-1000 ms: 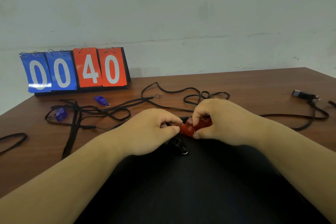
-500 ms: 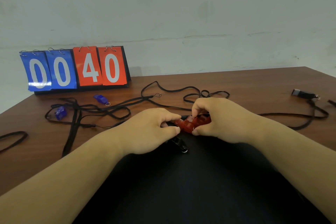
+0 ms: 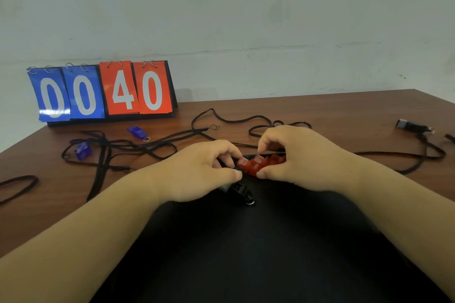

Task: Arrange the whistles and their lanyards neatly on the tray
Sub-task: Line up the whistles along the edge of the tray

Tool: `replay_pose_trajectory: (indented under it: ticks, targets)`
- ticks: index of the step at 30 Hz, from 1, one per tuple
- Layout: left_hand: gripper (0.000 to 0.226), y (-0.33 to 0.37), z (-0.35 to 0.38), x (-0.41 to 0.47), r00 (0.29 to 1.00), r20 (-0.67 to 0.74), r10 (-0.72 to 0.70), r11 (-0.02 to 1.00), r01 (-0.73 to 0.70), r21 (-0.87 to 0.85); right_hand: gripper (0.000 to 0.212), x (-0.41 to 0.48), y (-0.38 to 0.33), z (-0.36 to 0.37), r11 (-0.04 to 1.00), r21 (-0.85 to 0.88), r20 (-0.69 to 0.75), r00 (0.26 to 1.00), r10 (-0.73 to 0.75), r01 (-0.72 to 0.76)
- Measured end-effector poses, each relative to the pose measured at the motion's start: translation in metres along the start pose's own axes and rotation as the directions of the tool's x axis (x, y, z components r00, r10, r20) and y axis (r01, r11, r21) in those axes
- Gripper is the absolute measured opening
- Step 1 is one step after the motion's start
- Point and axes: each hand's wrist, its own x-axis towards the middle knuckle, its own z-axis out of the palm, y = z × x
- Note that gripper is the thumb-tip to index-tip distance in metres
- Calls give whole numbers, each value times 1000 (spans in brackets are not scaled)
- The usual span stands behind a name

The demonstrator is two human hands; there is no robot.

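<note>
Nearest my view lay the black tray, filling the bottom of the head camera's picture, with both forearms reaching over it. On its far part, just under the left hand, sat a black whistle with a small metal ring at its end.

The left hand had its thumb and forefinger curled together, pinching at the left end of the red whistles; something dark showed between those fingers, and I could not tell what it was. The right hand gripped the red whistles from the other side, its thumb below and its curled fingers above. They were held over the far edge of the tray, and I could not count them.

Beyond the hands, black lanyards ran in loose loops across the brown desk, some crossing each other. Tangled in the left loops lay a blue whistle, and a second blue whistle with a metal ring lay a little farther back. Far to the right, another black whistle rested on the desk at the end of a lanyard.

At the back left stood a flip scoreboard, its two blue cards reading 00 and its two red cards 40, against a pale wall.
</note>
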Motion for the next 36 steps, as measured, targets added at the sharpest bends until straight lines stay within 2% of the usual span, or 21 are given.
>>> replay_pose_trajectory:
  ticks: [2, 4, 9, 17, 23, 31, 36]
  targets:
    - [33, -3, -5, -2, 999, 38, 19, 999, -17, -45, 25, -4, -5, -3, 995, 75, -8, 998, -62, 62]
    - [32, -6, -8, -4, 996, 77, 48, 998, -44, -47, 21, -8, -11, -4, 983, 152, 60, 992, -113, 103]
    - [22, -8, -5, -4, 996, 63, 61, 998, -59, -36, 26, -9, -18, 0, 988, 92, 198, 970, -142, 126]
    - [21, -6, 2, 1, 997, -68, 32, 994, -24, 108, 13, -5, -14, 5, 994, -12, 153, 983, -107, 110]
    - [21, -4, 2, 2, 991, -132, 28, 979, -1, 202, 21, -1, -12, 8, 992, -71, 118, 988, -96, 105]
    - [20, -6, 4, 6, 973, -231, -2, 970, 58, 237, 19, 6, -8, 13, 992, -95, 21, 997, -78, 79]
    - [17, -9, 5, 9, 967, -252, -34, 970, 92, 224, 20, 8, -7, 15, 993, -93, 11, 997, -79, 79]
